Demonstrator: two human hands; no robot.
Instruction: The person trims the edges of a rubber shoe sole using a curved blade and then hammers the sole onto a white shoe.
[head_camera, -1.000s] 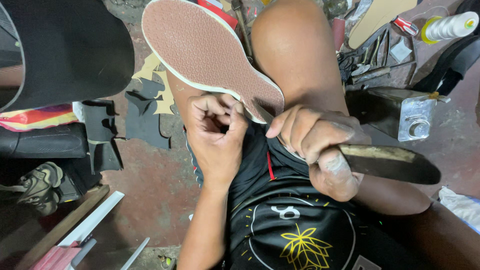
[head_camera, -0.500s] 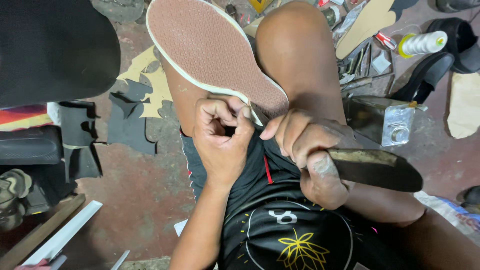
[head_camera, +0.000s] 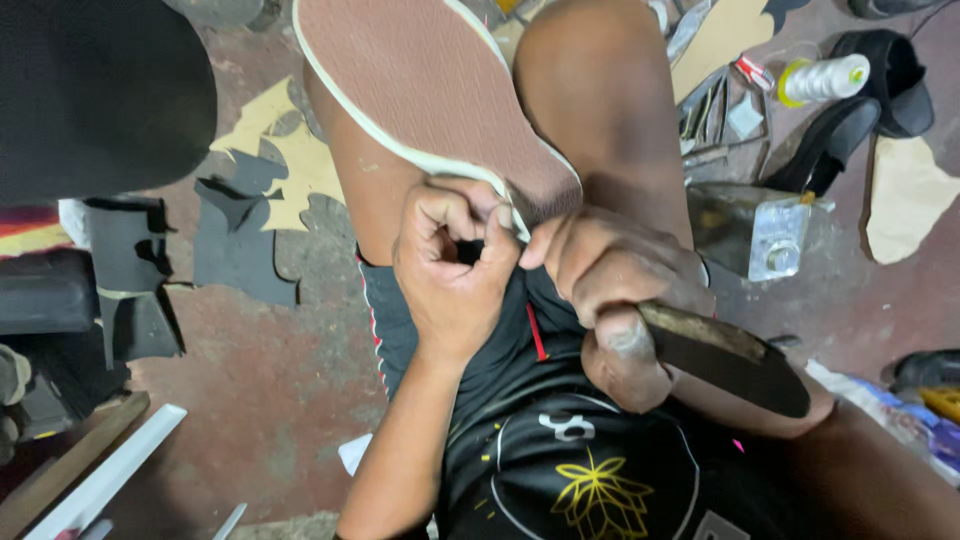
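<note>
Left hand (head_camera: 455, 265): we curl it into a fist, pinching the heel rim of the brown rubber shoe sole with cream edge (head_camera: 420, 90).
Right hand (head_camera: 620, 290): just beside it, we grip a dark wooden-handled tool (head_camera: 725, 355).
Sole: propped on our knees, reaching away beyond both hands.

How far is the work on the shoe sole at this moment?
Done: the pale edge strip already runs along the left side of the reddish sole. In hand: the left hand pinches the strip at the heel end, while the right hand grips a dark-handled tool there. Left: the heel end; the far side is hard to judge.
</note>
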